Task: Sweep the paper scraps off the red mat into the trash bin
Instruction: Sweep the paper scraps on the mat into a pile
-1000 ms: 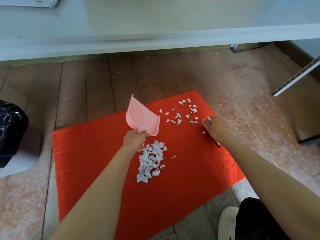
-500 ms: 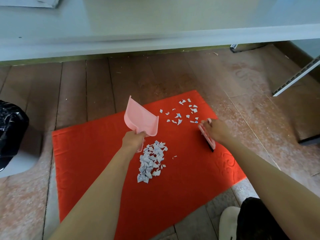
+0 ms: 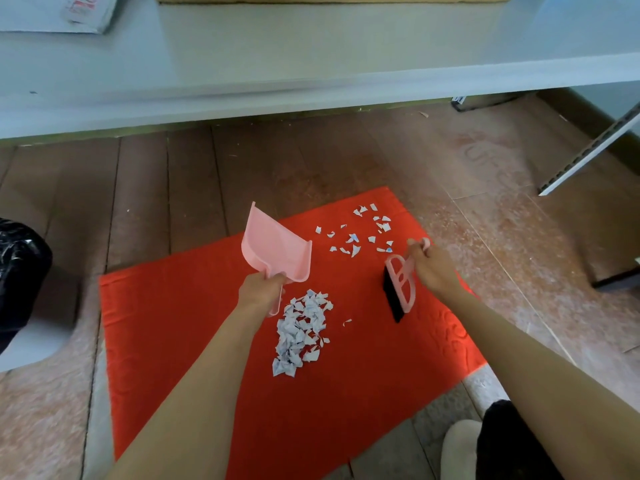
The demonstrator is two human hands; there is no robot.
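left hand (image 3: 260, 291) grips pink dustpan (image 3: 277, 251), right hand (image 3: 431, 268) grips brush (image 3: 398, 289) above red mat (image 3: 194, 327).

One wide-angle view, worn on the head, looks forward and steeply down at the floor (image 3: 156, 188). The mat (image 3: 173, 323) lies near, filling the lower middle; the table (image 3: 311, 64) spans the top, and the bin (image 3: 17, 271) sits at the left edge.

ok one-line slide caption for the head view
Left hand holds a pink dustpan, right hand a brush, paper scraps piled and scattered on the red mat.
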